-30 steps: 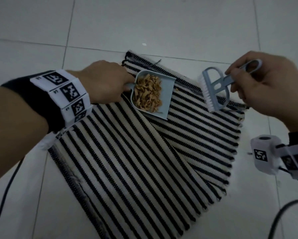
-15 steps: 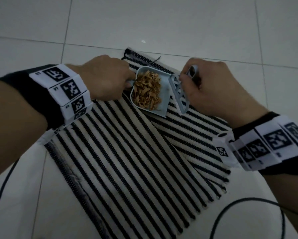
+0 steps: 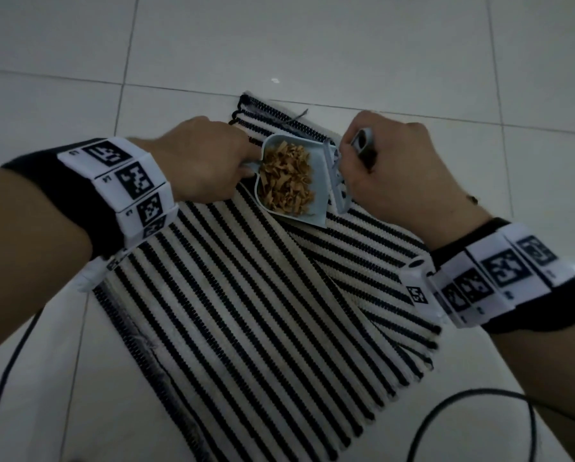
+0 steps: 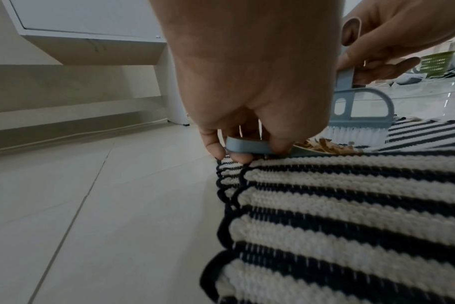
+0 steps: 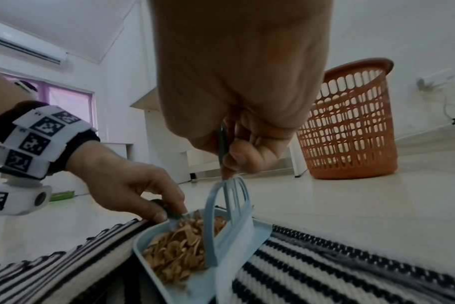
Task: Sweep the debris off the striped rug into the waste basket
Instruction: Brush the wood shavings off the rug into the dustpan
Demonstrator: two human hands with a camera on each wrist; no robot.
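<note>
A black-and-white striped rug (image 3: 246,311) lies on the tiled floor. Near its far end sits a pale blue dustpan (image 3: 316,208) filled with brown shavings (image 3: 286,178). My left hand (image 3: 199,161) grips the dustpan's handle (image 4: 244,147). Curled round the handle of a small blue brush (image 3: 337,181), my right hand (image 3: 389,171) sets the bristles (image 4: 351,135) at the dustpan's open edge. An orange waste basket (image 5: 351,123) stands on the floor beyond the rug, seen only in the right wrist view.
A black cable (image 3: 446,421) loops on the floor near the rug's right corner; another cable (image 3: 6,381) runs at the left. A white cabinet base (image 4: 91,47) stands beyond the rug's left side. A green basket (image 4: 437,62) is far off.
My right hand has swung in from the right and brought the brush down against the dustpan's open edge. The left hand and dustpan have barely moved.
</note>
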